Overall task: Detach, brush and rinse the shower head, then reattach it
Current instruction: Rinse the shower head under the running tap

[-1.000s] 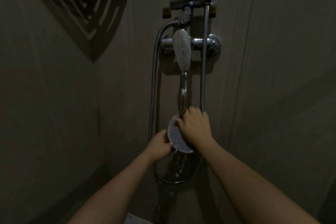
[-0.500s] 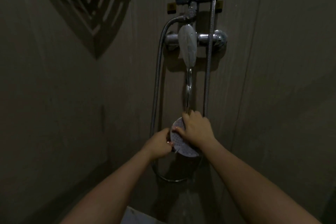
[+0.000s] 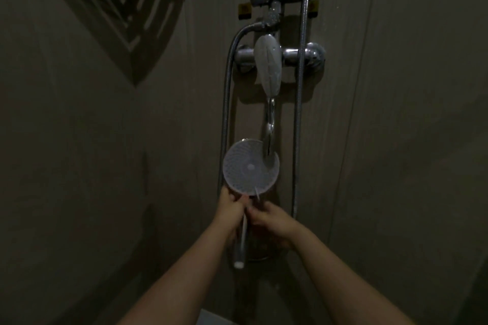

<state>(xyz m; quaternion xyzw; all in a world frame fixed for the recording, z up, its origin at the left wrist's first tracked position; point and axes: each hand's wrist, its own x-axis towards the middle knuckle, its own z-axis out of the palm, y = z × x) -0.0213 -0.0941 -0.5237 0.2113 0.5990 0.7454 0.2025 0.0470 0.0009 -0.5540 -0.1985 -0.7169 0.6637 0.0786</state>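
Head view: shower head (image 3: 248,166) upright — face toward camera, handle down.

Dim beige walls (image 3: 396,113); slatted shadow (image 3: 126,8) across corner.

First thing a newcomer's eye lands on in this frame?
The pale round shower head, face toward the camera, low centre against the dim wall, with its handle running down between the left hand and right hand, which hold it just below the disc. Above it, the chrome mixer valve with a white lever and two metal hoses hanging either side.
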